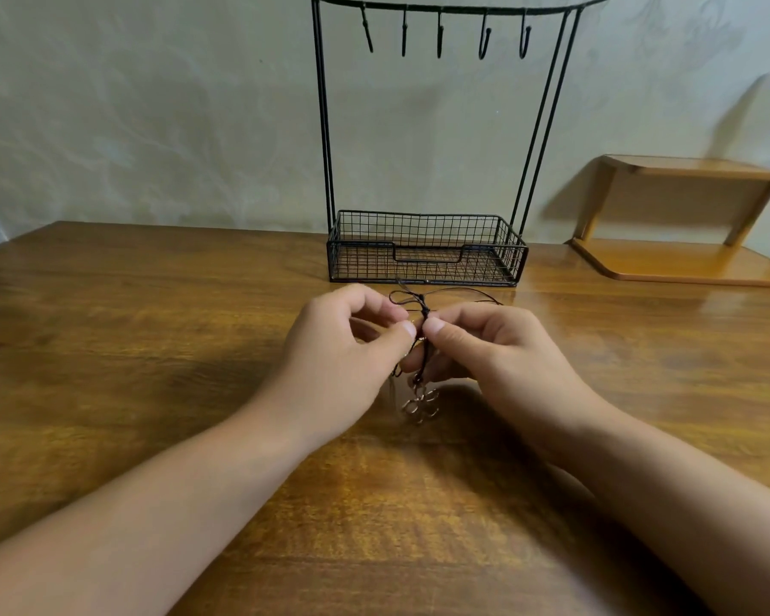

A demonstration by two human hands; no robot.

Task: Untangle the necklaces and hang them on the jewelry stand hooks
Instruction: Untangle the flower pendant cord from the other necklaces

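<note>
Head view: your left hand and right hand both pinch the knotted necklaces, pendant dangling at 6 o'clock, jewelry stand at 12 o'clock

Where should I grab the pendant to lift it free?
Pinch the pendant at its top ring, coming from above. It hangs flat on the cord below both hands, left hand and right hand, so its top edge is likely easiest.

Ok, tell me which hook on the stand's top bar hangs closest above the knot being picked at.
The middle hook, third of five. It hangs almost straight above the knot pinched between both hands; the other four hooks sit further out to either side.
</note>
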